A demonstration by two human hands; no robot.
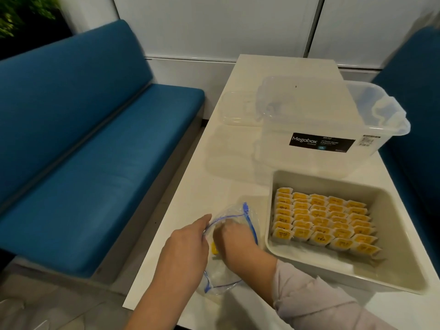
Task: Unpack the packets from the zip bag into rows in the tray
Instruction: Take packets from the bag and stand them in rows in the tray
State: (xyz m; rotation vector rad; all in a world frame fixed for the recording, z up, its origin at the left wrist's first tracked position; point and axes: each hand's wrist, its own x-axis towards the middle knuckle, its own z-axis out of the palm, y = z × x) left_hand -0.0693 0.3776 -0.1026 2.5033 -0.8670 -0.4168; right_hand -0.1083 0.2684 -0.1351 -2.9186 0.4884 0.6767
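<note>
Reaching into the zip bag beside the tray of packets.
My left hand (184, 244) pinches the clear zip bag (221, 275) at its rim; my right hand (234, 241) is inside it, its grip blurred beyond telling. Yellow packets (321, 222) fill rows in the white tray (392, 277), just right.

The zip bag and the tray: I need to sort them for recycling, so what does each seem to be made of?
Zip bag: thin clear plastic film, glossy and crinkled, with a blue zip strip; the right hand shows through it. Tray: apparently rigid moulded plastic, cream, smooth, faintly shiny, with rounded corners.
</note>
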